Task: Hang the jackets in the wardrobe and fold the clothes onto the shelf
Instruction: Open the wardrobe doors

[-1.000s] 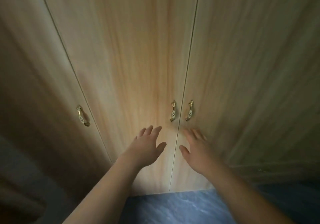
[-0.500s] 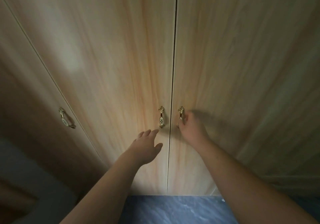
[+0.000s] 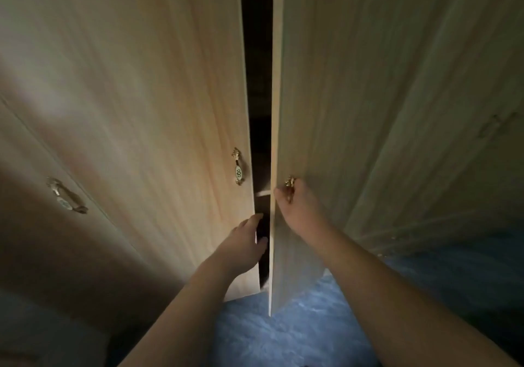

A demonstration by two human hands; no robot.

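Your hands on the wardrobe (image 3: pixel 51 253), doors ajar.
Right hand (image 3: pixel 300 208) grips right door's (image 3: pixel 368 111) brass handle (image 3: pixel 289 182); left hand (image 3: pixel 243 242) hooks left door's (image 3: pixel 141 111) edge; shelf (image 3: pixel 263 193) shows in gap.

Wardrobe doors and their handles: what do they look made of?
Wardrobe doors: light wood-grain board, matte, probably laminate, judging by the streaked grain and thin flat edge. Handles: gold-toned metal, shiny, with a pale oval inset, possibly ceramic.
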